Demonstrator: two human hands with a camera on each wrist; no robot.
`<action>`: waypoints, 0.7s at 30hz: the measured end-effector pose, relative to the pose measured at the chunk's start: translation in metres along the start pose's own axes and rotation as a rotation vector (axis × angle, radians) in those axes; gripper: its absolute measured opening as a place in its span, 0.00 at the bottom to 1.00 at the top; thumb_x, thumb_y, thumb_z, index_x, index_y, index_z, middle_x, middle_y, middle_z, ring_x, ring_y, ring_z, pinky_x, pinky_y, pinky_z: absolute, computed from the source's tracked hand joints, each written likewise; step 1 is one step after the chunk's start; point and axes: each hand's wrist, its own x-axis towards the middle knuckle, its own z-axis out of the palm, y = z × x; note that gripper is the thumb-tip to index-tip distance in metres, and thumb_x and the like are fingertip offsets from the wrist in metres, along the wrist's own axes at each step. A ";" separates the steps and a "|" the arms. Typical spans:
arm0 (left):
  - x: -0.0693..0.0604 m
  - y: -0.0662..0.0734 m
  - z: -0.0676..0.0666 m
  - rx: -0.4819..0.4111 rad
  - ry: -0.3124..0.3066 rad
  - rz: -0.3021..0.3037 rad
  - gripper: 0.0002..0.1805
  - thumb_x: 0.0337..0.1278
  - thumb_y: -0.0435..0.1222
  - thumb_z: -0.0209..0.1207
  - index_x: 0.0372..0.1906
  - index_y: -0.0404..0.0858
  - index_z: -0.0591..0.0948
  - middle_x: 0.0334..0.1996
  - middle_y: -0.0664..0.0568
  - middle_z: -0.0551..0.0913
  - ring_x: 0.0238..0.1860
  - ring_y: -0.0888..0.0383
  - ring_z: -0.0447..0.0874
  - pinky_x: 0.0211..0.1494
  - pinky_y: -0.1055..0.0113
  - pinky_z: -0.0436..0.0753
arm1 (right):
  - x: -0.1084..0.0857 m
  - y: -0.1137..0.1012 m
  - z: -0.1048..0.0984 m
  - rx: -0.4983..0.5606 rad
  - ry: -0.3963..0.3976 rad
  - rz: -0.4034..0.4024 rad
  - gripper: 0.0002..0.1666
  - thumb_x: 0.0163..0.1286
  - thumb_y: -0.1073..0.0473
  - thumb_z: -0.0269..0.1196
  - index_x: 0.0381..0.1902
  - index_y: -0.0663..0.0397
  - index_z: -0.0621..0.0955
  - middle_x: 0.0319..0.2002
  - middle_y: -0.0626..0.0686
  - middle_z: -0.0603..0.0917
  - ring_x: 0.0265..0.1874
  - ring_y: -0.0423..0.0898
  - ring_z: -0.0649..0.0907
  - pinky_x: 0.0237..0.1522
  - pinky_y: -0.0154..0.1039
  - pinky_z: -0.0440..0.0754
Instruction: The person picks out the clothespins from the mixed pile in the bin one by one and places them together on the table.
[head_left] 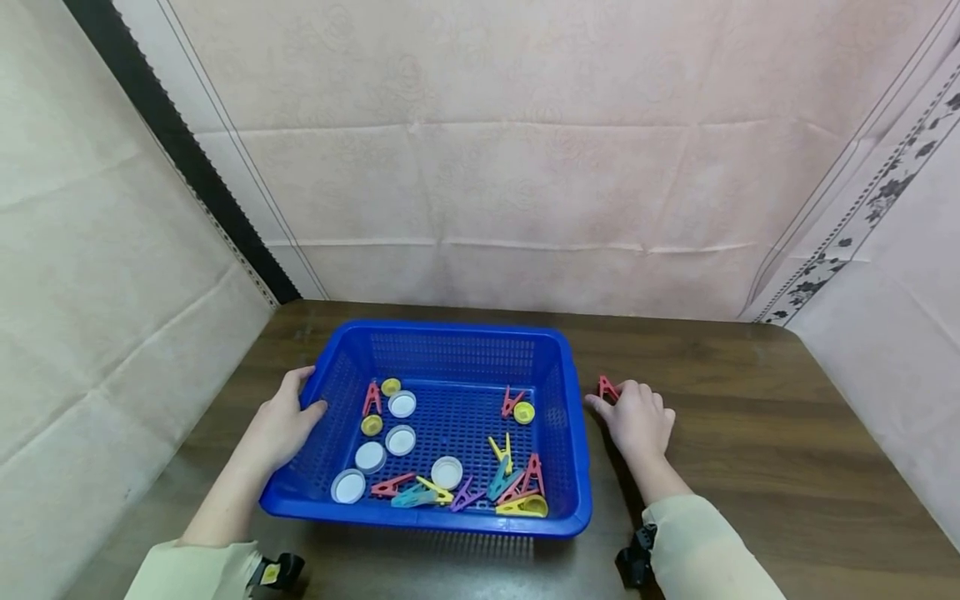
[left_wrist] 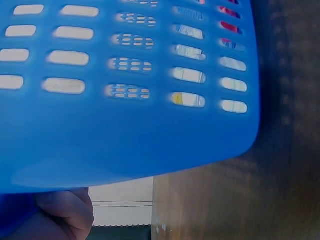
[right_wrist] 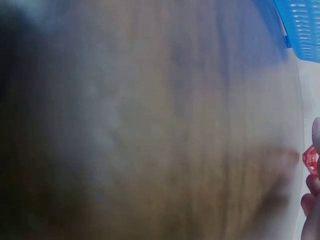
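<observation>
A blue plastic basket [head_left: 457,332] stands on the wooden table. My left hand [head_left: 276,427] grips its left rim, thumb over the edge; in the left wrist view the curled fingers [left_wrist: 72,212] show beside the blue wall. Right of the basket, my right hand [head_left: 640,419] pinches a red clothespin [head_left: 607,388], which also shows at the edge of the right wrist view. Inside the basket lie several white bottle caps [head_left: 447,472], yellow caps [head_left: 524,412] and clothespins in red, yellow, teal and purple, such as a purple clothespin [head_left: 467,495].
The brown wooden table [head_left: 750,433] extends to the right of the basket. Pale patterned cloth [head_left: 480,183] hangs behind the table and along both sides. Most clothespins are bunched along the basket's near wall.
</observation>
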 end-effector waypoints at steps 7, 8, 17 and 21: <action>0.000 -0.001 0.001 0.015 0.005 0.009 0.35 0.69 0.42 0.47 0.72 0.34 0.48 0.62 0.25 0.62 0.56 0.27 0.67 0.50 0.32 0.70 | -0.001 -0.003 0.001 -0.033 -0.054 0.012 0.35 0.56 0.30 0.60 0.28 0.59 0.75 0.25 0.57 0.75 0.29 0.56 0.73 0.29 0.48 0.65; 0.000 -0.001 0.001 0.014 0.005 0.010 0.35 0.69 0.42 0.47 0.72 0.34 0.48 0.62 0.25 0.61 0.56 0.27 0.67 0.50 0.32 0.70 | -0.001 -0.002 0.001 -0.039 -0.064 0.018 0.35 0.55 0.29 0.60 0.27 0.58 0.74 0.24 0.57 0.74 0.29 0.56 0.73 0.29 0.48 0.65; 0.002 -0.003 0.003 0.004 0.012 0.013 0.35 0.69 0.42 0.47 0.72 0.35 0.47 0.63 0.26 0.61 0.56 0.27 0.67 0.50 0.33 0.70 | -0.001 -0.001 0.002 -0.010 -0.025 0.026 0.44 0.52 0.25 0.59 0.40 0.63 0.76 0.35 0.62 0.78 0.34 0.57 0.75 0.32 0.49 0.70; 0.001 -0.003 0.002 -0.001 0.010 0.008 0.35 0.69 0.42 0.47 0.72 0.35 0.47 0.63 0.26 0.61 0.56 0.27 0.68 0.49 0.33 0.71 | 0.001 -0.001 0.001 0.017 -0.027 0.040 0.47 0.52 0.26 0.60 0.47 0.64 0.76 0.42 0.64 0.77 0.38 0.58 0.76 0.35 0.50 0.71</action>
